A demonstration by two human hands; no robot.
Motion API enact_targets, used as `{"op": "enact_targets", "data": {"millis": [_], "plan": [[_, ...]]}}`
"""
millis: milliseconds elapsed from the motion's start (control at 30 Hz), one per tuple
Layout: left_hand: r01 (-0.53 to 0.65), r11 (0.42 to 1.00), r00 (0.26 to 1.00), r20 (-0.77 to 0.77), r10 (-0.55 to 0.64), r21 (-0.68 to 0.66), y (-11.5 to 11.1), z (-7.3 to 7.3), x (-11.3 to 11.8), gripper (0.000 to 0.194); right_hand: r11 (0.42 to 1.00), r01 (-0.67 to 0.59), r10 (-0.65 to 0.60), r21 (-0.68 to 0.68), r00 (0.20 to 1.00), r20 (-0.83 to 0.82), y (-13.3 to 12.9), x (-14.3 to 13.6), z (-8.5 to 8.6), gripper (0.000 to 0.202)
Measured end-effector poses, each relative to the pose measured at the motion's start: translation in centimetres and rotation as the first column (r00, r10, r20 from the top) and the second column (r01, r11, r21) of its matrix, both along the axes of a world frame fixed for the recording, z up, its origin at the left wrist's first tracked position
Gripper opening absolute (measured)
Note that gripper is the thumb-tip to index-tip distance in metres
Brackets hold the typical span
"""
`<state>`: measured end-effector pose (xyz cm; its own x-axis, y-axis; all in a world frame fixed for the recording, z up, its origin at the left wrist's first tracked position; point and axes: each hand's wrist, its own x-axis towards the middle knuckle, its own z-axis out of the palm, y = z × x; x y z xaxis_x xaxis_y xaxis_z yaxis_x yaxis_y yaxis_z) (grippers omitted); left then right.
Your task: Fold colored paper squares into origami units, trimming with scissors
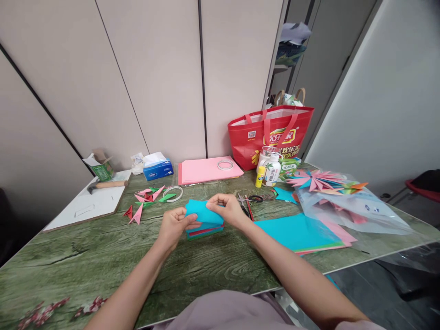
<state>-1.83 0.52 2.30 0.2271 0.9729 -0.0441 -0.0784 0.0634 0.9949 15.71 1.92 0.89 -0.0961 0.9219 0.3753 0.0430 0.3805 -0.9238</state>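
A blue piece of paper (202,211) is held up between my two hands. My left hand (174,224) pinches its left edge, thumb on top. The fingers of my right hand (227,208) close on its upper right corner. Just beneath it lies a small stack of coloured paper (206,233) with blue, red and green edges. Whether the held piece is separate from the stack cannot be made out. Folded pink, red and green paper pieces (136,214) lie to the left, near a roll of tape (173,194).
Behind are a tissue box (158,170), pink sheets (202,171), a glue stick (260,177), a white bottle (272,170) and a red bag (245,149). Scissors (243,201), blue sheets (295,231) and a plastic bag (378,215) lie right. A hammer (110,184) rests on a white board (85,206).
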Motion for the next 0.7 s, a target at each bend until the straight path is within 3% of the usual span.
{"op": "enact_targets", "data": {"millis": [300, 600, 700], "plan": [[0.194, 0.98, 0.98, -0.041, -0.196, -0.031, 0.0, 0.7, -0.2, 0.035, 0.999, -0.042, 0.042, 0.004, 0.997, 0.058, 0.3, 0.5, -0.1, 0.02], [0.228, 0.973, 0.97, -0.077, -0.23, -0.037, 0.0, 0.3, -0.1, 0.034, 0.999, -0.04, 0.037, 0.028, 0.994, 0.105, 0.4, 1.0, 0.2, 0.02], [0.237, 0.97, 0.969, -0.079, -0.232, 0.058, -0.3, 0.9, 0.0, 0.053, 0.997, -0.073, 0.07, 0.017, 0.989, 0.127, 0.4, 1.1, 0.3, 0.02]]}}
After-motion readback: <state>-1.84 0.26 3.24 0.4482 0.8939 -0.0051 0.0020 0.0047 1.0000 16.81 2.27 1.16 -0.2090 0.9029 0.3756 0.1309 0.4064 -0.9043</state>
